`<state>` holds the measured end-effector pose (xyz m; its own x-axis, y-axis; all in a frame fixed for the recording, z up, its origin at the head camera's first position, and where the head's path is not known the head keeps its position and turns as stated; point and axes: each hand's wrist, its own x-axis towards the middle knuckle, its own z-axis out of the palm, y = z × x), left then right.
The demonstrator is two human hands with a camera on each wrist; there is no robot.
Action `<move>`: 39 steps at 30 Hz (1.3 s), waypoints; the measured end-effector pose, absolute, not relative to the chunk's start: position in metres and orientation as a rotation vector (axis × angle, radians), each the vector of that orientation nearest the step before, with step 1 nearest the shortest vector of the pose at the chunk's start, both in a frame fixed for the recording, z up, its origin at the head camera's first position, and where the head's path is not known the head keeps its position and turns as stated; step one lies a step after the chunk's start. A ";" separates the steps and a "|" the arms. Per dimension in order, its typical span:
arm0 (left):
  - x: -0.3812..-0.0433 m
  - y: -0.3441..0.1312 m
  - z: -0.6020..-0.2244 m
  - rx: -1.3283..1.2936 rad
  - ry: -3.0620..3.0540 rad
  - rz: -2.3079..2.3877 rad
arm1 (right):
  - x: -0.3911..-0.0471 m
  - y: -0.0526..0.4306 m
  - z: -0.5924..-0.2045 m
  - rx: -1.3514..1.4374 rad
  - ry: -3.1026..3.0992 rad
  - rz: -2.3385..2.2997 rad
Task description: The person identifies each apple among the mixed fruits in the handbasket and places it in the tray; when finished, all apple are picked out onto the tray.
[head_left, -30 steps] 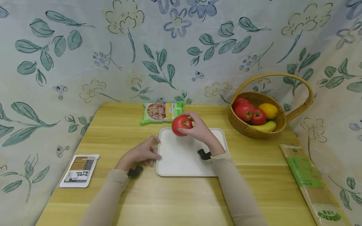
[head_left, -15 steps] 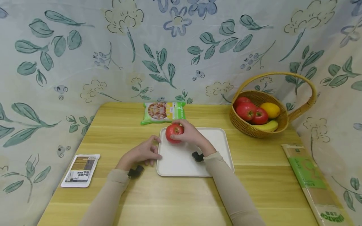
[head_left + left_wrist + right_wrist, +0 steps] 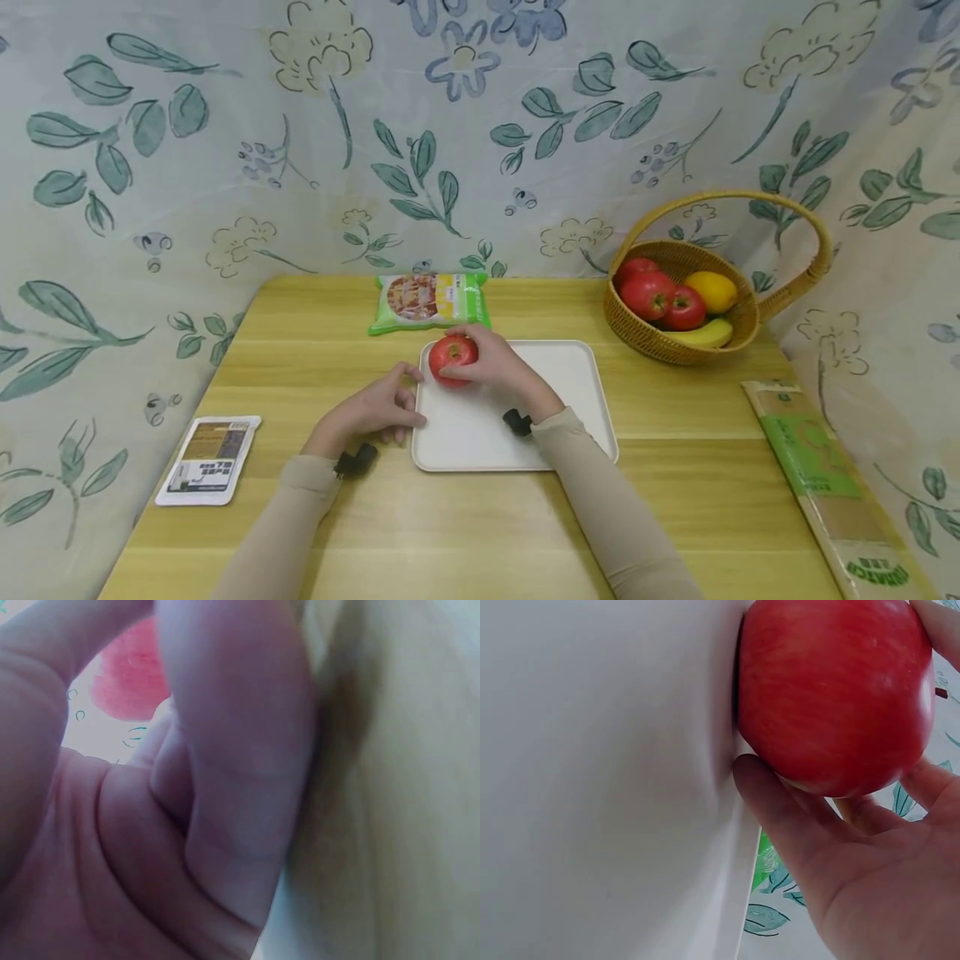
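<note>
A red apple (image 3: 452, 361) sits at the far left corner of a white rectangular tray (image 3: 495, 446). My right hand (image 3: 491, 367) grips the apple from its right side, thumb and fingers around it. In the right wrist view the apple (image 3: 836, 697) lies against the tray surface, fingertips touching its sides and one finger by the tray. At the tray's left rim is my left hand (image 3: 372, 410), fingers loosely bent, thumb and forefinger apart at the rim. The left wrist view shows this hand (image 3: 225, 772) close up, beside the wooden surface, with a blurred red patch behind.
Behind the tray lies a green snack packet (image 3: 427, 302). A wicker basket (image 3: 678, 354) with apples, a yellow lemon-like fruit and a banana stands back right. A white packet (image 3: 208, 461) lies left, a long green-and-brown package (image 3: 817, 475) right. A patterned cloth backs the wooden table (image 3: 435, 533).
My right hand has carried the apple left and lower, from over the tray's back edge to its far left corner. My left hand has stayed at the left rim.
</note>
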<state>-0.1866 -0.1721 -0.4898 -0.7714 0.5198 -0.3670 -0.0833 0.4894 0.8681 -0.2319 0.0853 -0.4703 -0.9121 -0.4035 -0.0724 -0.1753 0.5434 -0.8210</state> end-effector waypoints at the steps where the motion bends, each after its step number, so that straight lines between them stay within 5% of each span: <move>1: -0.186 -0.172 -0.490 0.358 2.130 1.285 | -0.232 0.085 -0.471 -0.483 2.527 -1.308; 19: -0.186 -0.171 -0.488 0.345 2.130 1.278 | -0.227 0.105 -0.446 -0.530 2.521 -1.388; 30: -0.185 -0.173 -0.490 0.357 2.119 1.291 | -0.220 0.189 -0.393 -0.563 2.781 -1.584; 39: -0.185 -0.173 -0.489 0.341 2.109 1.294 | -0.220 0.270 -0.390 -0.335 3.055 -1.668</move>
<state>-0.1850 -0.1730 -0.4886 -0.7664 0.5181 -0.3797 -0.1038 0.4835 0.8692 -0.2197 0.2702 -0.3895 -0.9199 0.0036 0.3921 -0.3278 0.5415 -0.7741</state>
